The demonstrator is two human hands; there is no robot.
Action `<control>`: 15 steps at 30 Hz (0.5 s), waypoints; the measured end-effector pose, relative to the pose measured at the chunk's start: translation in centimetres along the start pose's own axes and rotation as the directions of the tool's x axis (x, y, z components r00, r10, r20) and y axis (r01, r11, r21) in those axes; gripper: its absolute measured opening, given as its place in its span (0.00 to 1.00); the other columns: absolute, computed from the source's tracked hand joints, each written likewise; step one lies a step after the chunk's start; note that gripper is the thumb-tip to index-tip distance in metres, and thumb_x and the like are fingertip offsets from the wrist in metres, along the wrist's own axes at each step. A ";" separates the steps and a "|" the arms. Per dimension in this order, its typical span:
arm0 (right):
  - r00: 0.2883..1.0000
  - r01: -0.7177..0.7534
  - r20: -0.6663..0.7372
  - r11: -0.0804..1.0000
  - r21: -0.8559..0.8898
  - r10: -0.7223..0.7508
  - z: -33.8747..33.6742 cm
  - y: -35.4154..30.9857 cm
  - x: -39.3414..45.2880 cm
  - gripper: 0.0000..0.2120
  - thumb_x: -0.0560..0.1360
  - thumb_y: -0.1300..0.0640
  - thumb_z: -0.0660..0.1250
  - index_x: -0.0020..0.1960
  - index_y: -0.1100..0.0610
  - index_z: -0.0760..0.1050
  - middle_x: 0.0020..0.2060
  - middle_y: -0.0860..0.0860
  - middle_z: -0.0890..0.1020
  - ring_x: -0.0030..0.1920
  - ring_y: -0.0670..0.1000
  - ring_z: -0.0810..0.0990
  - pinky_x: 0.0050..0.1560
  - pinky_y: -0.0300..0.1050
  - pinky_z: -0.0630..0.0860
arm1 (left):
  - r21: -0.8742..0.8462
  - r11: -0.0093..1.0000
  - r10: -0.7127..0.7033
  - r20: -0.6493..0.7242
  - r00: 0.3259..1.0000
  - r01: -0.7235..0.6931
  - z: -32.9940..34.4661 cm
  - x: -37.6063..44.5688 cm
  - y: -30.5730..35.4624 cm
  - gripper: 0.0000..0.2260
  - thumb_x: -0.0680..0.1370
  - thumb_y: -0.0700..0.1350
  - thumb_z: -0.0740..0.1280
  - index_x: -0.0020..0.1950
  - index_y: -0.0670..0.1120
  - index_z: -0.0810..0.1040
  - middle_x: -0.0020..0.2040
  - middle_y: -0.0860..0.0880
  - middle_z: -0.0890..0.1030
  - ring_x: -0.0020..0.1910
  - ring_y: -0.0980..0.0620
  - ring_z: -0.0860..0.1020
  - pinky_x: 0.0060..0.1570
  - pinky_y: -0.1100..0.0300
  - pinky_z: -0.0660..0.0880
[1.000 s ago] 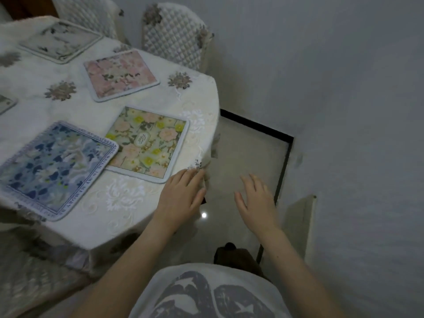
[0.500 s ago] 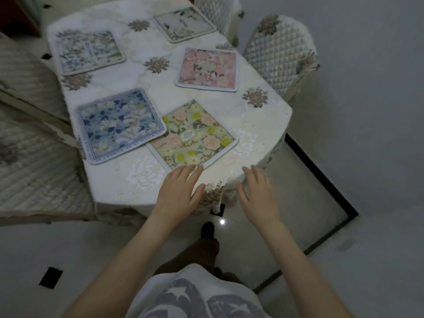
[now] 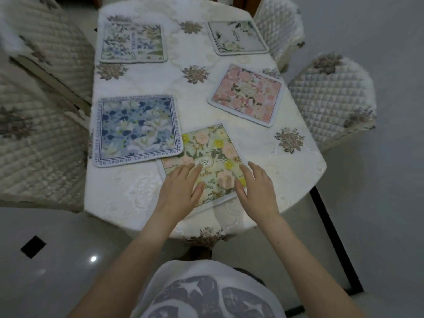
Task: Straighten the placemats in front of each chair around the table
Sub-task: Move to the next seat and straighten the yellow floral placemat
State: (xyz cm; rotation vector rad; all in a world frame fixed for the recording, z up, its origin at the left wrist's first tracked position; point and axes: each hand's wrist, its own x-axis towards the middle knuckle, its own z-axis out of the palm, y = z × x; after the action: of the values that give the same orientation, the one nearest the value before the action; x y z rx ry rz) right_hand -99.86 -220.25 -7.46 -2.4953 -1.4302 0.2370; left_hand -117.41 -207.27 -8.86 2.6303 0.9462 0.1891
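Observation:
Several floral placemats lie on a white-clothed table point(image 3: 293, 180). The nearest one, a green-and-yellow placemat point(image 3: 213, 152), sits askew at the table's near end, its left corner tucked under the blue placemat point(image 3: 137, 129). My left hand point(image 3: 181, 191) rests flat on its left half, fingers spread. My right hand point(image 3: 257, 187) lies flat across its right edge, fingers apart. A pink placemat point(image 3: 247, 95) lies tilted at the right. Farther back lie a pale blue-green placemat point(image 3: 133, 43) at the left and a white-flower placemat point(image 3: 236, 37) at the right.
Quilted chairs stand around the table: two on the left point(image 3: 34, 138) and two on the right point(image 3: 330, 97). A grey tiled floor point(image 3: 46, 260) lies around my legs, with a wall point(image 3: 378, 31) to the right.
I have come round to the table's near end. Both hands moved forward from off the table's edge onto the green-and-yellow placemat.

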 end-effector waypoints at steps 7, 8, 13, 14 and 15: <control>0.993 0.099 0.073 0.995 -0.022 -0.097 0.5 1.9 8.7 0.21 0.80 0.51 0.57 0.70 0.58 0.66 0.70 0.59 0.68 0.70 0.59 0.66 0.68 0.56 0.66 | -0.111 0.964 -0.254 -0.108 0.961 0.242 0.6 3.3 -2.7 0.22 0.81 0.52 0.54 0.74 0.47 0.62 0.69 0.46 0.71 0.67 0.46 0.68 0.63 0.51 0.67; 0.992 0.096 0.086 0.995 -0.013 -0.094 0.9 2.3 9.7 0.21 0.80 0.51 0.56 0.70 0.58 0.66 0.70 0.60 0.69 0.70 0.59 0.67 0.68 0.56 0.67 | -0.144 0.943 -0.316 -0.100 0.944 0.300 1.2 3.5 -3.1 0.22 0.81 0.52 0.55 0.74 0.46 0.62 0.69 0.45 0.70 0.67 0.46 0.67 0.64 0.50 0.67; 0.977 -0.006 0.215 0.997 0.073 -0.010 4.0 4.1 13.4 0.22 0.79 0.48 0.54 0.70 0.56 0.65 0.67 0.58 0.71 0.66 0.61 0.70 0.63 0.57 0.70 | -0.312 0.746 -0.618 0.006 0.786 0.589 4.1 3.7 -3.8 0.26 0.79 0.51 0.59 0.74 0.42 0.59 0.70 0.39 0.66 0.67 0.40 0.65 0.64 0.48 0.65; 0.968 -0.049 0.252 0.994 0.097 0.024 4.7 4.4 13.8 0.22 0.79 0.47 0.53 0.69 0.55 0.66 0.66 0.58 0.72 0.64 0.61 0.70 0.62 0.57 0.71 | -0.329 0.697 -0.663 0.043 0.747 0.637 4.7 3.6 -3.7 0.26 0.79 0.50 0.60 0.73 0.41 0.59 0.69 0.38 0.66 0.65 0.39 0.65 0.63 0.47 0.66; 0.957 -0.087 0.287 0.990 0.109 0.053 5.3 4.6 14.0 0.21 0.79 0.46 0.52 0.68 0.55 0.66 0.64 0.58 0.74 0.63 0.61 0.71 0.60 0.57 0.71 | -0.342 0.647 -0.703 0.078 0.707 0.682 5.2 3.5 -3.6 0.26 0.78 0.49 0.61 0.73 0.40 0.59 0.68 0.37 0.66 0.64 0.38 0.64 0.62 0.47 0.66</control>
State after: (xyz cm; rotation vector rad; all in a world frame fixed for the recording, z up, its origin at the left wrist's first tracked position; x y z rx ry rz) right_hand -90.41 -209.64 -14.07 -2.4906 -1.3801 0.6994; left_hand -115.65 -203.80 -14.98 1.7790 1.6959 0.2165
